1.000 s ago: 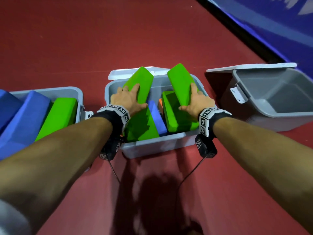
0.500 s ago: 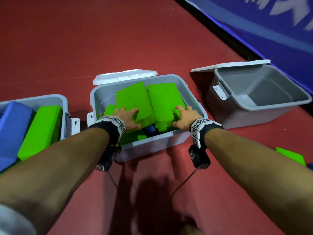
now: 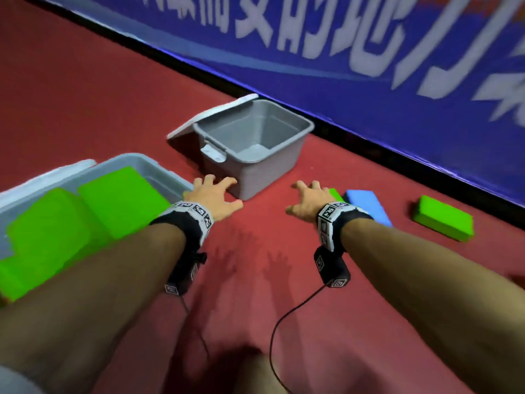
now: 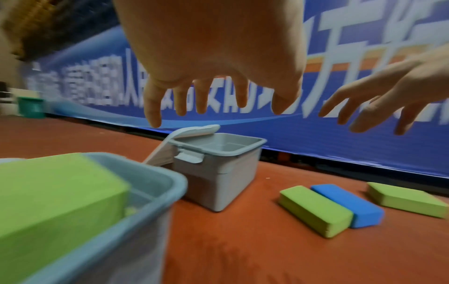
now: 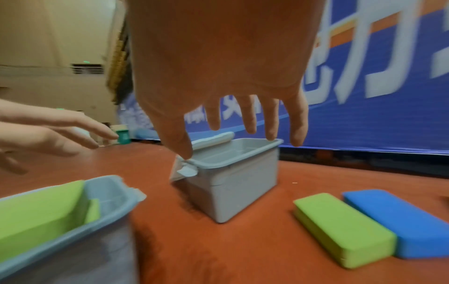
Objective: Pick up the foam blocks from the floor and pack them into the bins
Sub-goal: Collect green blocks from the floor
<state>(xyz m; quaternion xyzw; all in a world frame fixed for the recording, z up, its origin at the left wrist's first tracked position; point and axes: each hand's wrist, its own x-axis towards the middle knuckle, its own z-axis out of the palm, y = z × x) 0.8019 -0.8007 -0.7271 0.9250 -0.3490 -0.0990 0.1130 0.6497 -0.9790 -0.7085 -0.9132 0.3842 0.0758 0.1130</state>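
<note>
1. Nearest, at the left, a grey bin point(image 3: 159, 163) is packed with green foam blocks point(image 3: 119, 200).
2. Left hand point(image 3: 211, 197) and right hand point(image 3: 308, 201) hover over the red floor point(image 3: 255, 294), fingers spread, holding nothing.
3. Beyond the right hand, a green block point(image 4: 313, 211) and a blue block point(image 3: 368, 204) lie touching on the floor; another green block point(image 3: 443, 217) lies apart.
4. Farther off stands an empty grey bin point(image 3: 287, 159), its lid point(image 3: 210, 115) open, near a blue banner point(image 3: 397, 81).

two grey bins: a filled bin point(image 3: 159, 169) and an open bin point(image 3: 255, 155) with its lid hanging off. two green foam blocks point(image 3: 85, 211) show in the filled bin. three blocks lie on the red floor point(image 3: 255, 294): two green blocks point(image 4: 316, 209) point(image 3: 443, 217) and one blue block point(image 4: 347, 203). two bare hands: left hand point(image 3: 213, 194), right hand point(image 3: 309, 200).
</note>
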